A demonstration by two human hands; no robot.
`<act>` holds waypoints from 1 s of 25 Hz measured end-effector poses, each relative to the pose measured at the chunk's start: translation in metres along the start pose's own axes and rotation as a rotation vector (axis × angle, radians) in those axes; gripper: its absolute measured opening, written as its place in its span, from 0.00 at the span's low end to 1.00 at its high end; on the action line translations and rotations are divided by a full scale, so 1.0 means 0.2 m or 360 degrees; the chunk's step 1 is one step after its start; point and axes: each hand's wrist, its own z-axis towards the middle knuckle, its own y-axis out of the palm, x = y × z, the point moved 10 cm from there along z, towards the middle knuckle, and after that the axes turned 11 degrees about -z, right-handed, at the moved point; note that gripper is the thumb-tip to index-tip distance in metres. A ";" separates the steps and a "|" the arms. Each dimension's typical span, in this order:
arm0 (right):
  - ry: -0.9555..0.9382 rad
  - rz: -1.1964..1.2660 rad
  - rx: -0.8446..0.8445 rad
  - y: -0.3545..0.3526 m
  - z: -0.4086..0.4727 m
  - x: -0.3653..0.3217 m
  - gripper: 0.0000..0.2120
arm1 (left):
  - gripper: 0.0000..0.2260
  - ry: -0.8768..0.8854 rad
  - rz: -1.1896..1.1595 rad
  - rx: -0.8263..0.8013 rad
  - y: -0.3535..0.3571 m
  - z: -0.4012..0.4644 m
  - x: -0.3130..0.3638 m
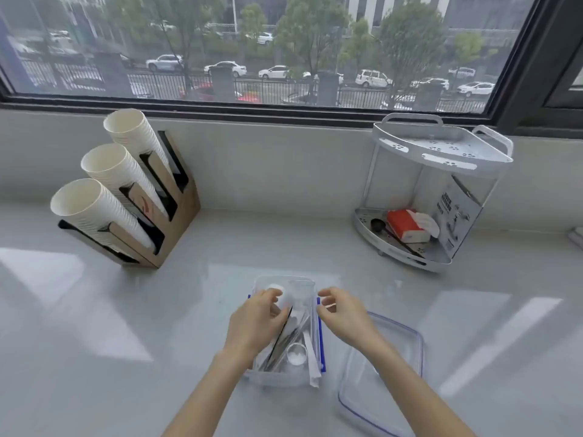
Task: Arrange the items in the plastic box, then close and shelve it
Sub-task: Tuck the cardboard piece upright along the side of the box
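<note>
Hands (255, 323) over open plastic box (284, 378)

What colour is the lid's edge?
Blue, around the clear plastic lid, seen from the head camera.

I have one view only, from the head-worn wide-angle camera. It looks forward and steeply down across the pale countertop (132, 310) toward the window (252, 48) along the back wall. The clear plastic box (285, 370) sits low at centre frame, close beneath the lens, with both forearms entering from the bottom edge. The cup holder (126, 197) lies far left, the corner rack (435, 190) far right. Straight edges bow near the borders. No second view overlaps this one.
</note>
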 end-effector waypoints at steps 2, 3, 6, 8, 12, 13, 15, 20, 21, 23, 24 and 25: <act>0.0032 0.0028 -0.0058 0.06 0.00 0.01 0.16 | 0.13 -0.0069 0.0016 -0.0057 0.04 -0.02 -0.06; 0.0041 0.0044 -0.0098 0.10 -0.01 0.02 0.16 | 0.13 -0.0089 0.0043 -0.0092 0.06 -0.04 -0.09; 0.0077 0.0084 -0.0187 0.19 -0.02 0.03 0.16 | 0.13 -0.0156 0.0143 -0.0135 0.10 -0.07 -0.16; 0.0082 0.0102 -0.0206 0.22 0.00 0.02 0.16 | 0.13 -0.0192 0.0177 -0.0042 0.07 -0.07 -0.20; 0.0093 0.0110 -0.0264 0.30 0.01 -0.02 0.16 | 0.12 -0.0294 0.0223 0.0054 0.01 -0.08 -0.28; 0.0097 0.0098 -0.0272 0.32 0.02 -0.03 0.16 | 0.13 -0.0319 0.0231 0.0058 0.00 -0.08 -0.30; 0.0112 0.0079 -0.0293 0.35 0.04 -0.06 0.17 | 0.16 -0.0364 0.0255 0.0046 -0.01 -0.08 -0.35; 0.0175 -0.0116 -0.0342 0.42 0.07 -0.13 0.17 | 0.16 -0.0467 0.0276 -0.0012 0.03 -0.07 -0.43; 0.0177 -0.0155 -0.0327 0.43 0.07 -0.14 0.18 | 0.15 -0.0477 0.0298 -0.0024 0.04 -0.07 -0.44; 0.0172 -0.0184 -0.0286 0.43 0.08 -0.16 0.18 | 0.13 -0.0480 0.0319 -0.0032 0.05 -0.06 -0.45; 0.0173 -0.0175 -0.0280 0.43 0.09 -0.16 0.17 | 0.11 -0.0478 0.0312 -0.0031 0.05 -0.06 -0.45; 0.0174 -0.0156 -0.0283 0.42 0.09 -0.16 0.16 | 0.10 -0.0473 0.0306 -0.0023 0.06 -0.05 -0.45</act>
